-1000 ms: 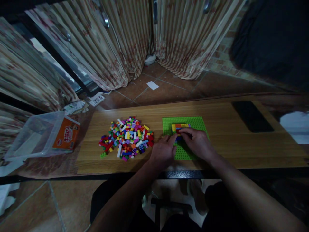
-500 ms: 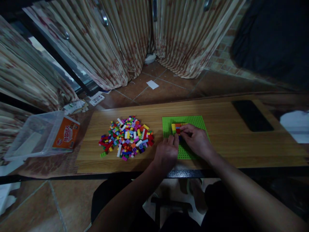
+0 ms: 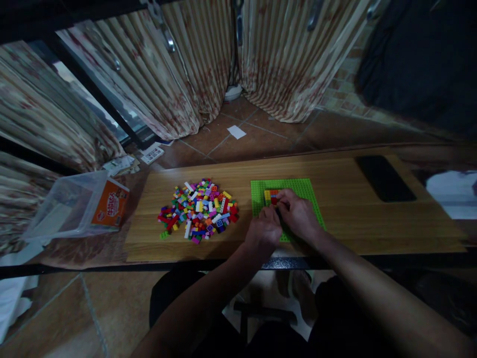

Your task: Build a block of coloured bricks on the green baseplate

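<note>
A long wooden table (image 3: 357, 223) is standing in front of the person. Beyond its left end, 1 clear plastic tub (image 3: 61, 214) is sitting. A heap of loose bricks (image 3: 201, 211) in many colors is lying on the table's left part, and 1 flat green board (image 3: 303, 191) with bumps is lying just right of it. 2 hands are working over the board.

The left hand (image 3: 264, 230) is curling its fingers near the front of the small brick patch (image 3: 271, 194). The right hand (image 3: 299, 211) is bending over the patch's right side and hiding part of it. The fingertips of the 2 hands are nearly meeting, but I cannot tell if either hand is pinching a brick. The patch is sitting on the board, showing yellow, orange and red.

The bricks are looking light, stiff and hard to break. Their smooth sides may be a bit slippery, so a finger and thumb on 2 opposite sides should be holding best. The board seems best held by its edges.
</note>
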Tool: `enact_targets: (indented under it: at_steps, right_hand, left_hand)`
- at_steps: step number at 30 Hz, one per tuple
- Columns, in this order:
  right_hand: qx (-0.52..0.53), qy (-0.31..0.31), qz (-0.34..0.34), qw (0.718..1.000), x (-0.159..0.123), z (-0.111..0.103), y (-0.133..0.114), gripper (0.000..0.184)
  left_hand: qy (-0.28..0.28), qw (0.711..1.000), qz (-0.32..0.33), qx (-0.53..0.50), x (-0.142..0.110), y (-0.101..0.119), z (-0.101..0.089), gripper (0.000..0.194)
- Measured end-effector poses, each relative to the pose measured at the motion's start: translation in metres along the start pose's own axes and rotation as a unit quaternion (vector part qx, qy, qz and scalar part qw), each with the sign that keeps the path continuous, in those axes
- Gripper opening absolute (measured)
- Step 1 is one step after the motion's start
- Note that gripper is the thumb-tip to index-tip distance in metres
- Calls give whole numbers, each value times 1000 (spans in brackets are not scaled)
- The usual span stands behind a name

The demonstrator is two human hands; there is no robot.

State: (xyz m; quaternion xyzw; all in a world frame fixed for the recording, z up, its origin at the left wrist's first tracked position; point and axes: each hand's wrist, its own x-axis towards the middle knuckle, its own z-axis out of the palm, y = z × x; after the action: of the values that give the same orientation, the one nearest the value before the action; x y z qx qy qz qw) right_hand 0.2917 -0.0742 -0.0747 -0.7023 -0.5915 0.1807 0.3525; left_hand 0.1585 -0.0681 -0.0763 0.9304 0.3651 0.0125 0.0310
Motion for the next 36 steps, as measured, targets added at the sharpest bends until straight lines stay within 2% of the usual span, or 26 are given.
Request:
enact_targets:
  at_steps: [4,10,12,19,26,33,36]
  right_hand:
    - [21,29,30,999,-1,-3,1,9]
    - [59,154,81,983,11,-24,19,18]
    - [69,169,109,977,15,-28,25,19]
    - [16,111,123,986,17,-21,36,18]
    - [-30,111,57,992,15,-16,39,19]
    - [15,91,61,994,11,-16,45,28]
    - [8,104,55,993,10,-18,40,30]
  left_hand:
    - [-13,1000,-10,-12,-3,-6,0,43]
    - [33,998,-16,-46,-13,-13,6,51]
    - [32,999,-16,-35,-13,-12,6,52]
    - [14,1000,-23,14,-7,-6,2,46]
    - [15,999,-22,28,-4,2,0,46]
    - [90,995,-43,-5,-10,7,10,43]
    - [119,991,-53,-33,-14,7,11,44]
